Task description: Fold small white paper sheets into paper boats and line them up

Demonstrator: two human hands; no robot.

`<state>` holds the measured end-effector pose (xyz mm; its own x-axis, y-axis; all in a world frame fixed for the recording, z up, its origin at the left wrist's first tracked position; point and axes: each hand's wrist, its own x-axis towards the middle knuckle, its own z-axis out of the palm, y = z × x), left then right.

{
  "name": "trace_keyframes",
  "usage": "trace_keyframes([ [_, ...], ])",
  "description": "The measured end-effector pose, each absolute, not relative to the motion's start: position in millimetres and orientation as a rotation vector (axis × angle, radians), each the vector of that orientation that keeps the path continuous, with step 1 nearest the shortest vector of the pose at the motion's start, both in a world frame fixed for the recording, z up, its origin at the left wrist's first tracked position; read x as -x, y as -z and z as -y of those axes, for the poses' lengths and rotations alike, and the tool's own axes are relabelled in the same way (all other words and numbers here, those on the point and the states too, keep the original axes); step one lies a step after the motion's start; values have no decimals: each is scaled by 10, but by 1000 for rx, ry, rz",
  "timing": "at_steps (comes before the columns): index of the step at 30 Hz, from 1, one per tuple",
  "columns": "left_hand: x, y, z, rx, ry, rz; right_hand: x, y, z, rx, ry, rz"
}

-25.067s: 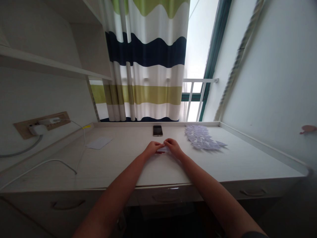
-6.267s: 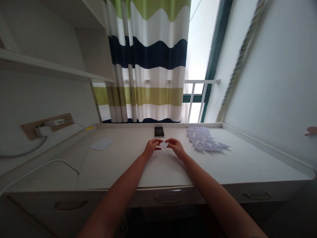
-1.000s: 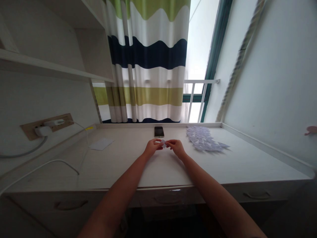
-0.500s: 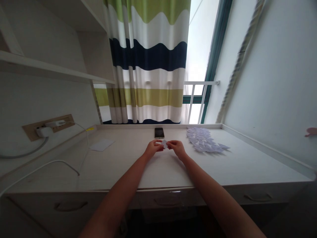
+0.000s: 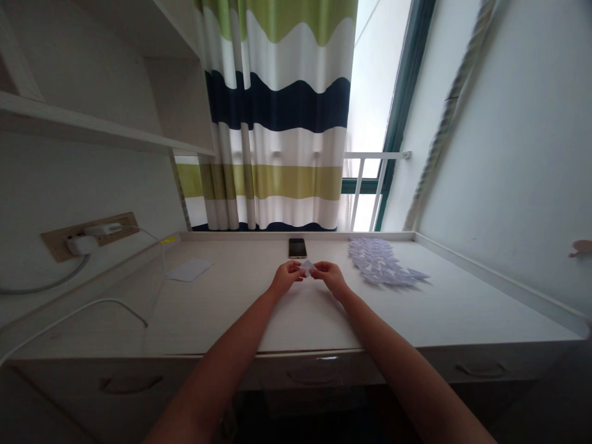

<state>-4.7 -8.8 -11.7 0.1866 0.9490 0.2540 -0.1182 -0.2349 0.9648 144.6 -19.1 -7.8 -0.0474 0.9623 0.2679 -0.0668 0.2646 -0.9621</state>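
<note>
Between my two hands is a small folded piece of white paper, its peak pointing away from me. My left hand pinches its left side, and my right hand pinches its right side. Both hands are just above the white desk. To the right lies a spread pile of many folded white paper triangles. A few flat white paper sheets rest on the left of the desk. The fine folds in the held paper are too small to make out.
A dark phone lies just beyond my hands. On the left, a white cable crosses the desk, and plugs sit in a wall socket. A striped curtain hangs behind, with shelves at upper left.
The held paper has gone from a tilted diamond-like shape to a peaked triangle with its sides lowered. My fingers have shifted slightly along its edges; the pile and phone stay put.
</note>
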Motion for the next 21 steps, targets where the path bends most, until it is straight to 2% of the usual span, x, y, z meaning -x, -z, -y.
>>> trace_keyframes([
  [3,51,114,89,-1390,-1237,-895,-1449,102,181,920,-1022,1374],
  [10,60,101,101,-1404,-1195,-901,-1445,143,152,913,-645,1613],
  [21,54,125,93,-1452,-1235,-861,-1422,165,134,925,-710,1617],
])
